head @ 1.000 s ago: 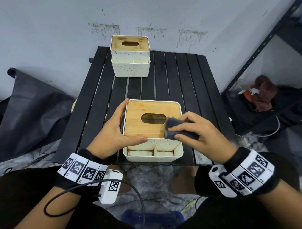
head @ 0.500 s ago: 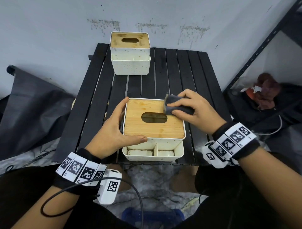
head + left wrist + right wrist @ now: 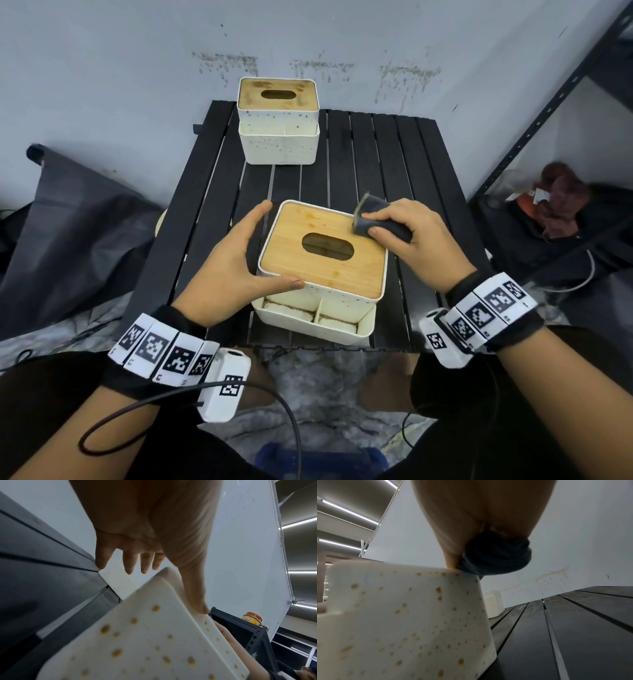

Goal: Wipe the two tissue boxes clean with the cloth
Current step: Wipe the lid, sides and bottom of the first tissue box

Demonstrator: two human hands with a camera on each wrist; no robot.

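The near tissue box [image 3: 322, 267], white with a bamboo lid and yellow spots on its sides [image 3: 406, 622], stands turned slightly on the table's front. My left hand [image 3: 236, 260] clasps its left side, thumb on the front edge, fingers along the wall [image 3: 130, 562]. My right hand [image 3: 411, 236] pinches a dark grey cloth [image 3: 373, 219] and holds it on the lid's far right corner [image 3: 496, 555]. A second, stained tissue box [image 3: 279, 120] sits at the table's far edge by the wall.
The black slatted table [image 3: 359, 171] stands against a stained grey wall. A dark metal shelf [image 3: 548, 113] with a reddish bundle [image 3: 561, 202] is at the right. A dark sheet [image 3: 68, 222] lies on the floor to the left.
My right hand carried the cloth from the lid's near right edge to its far right corner. The near box has turned a little under my left hand.
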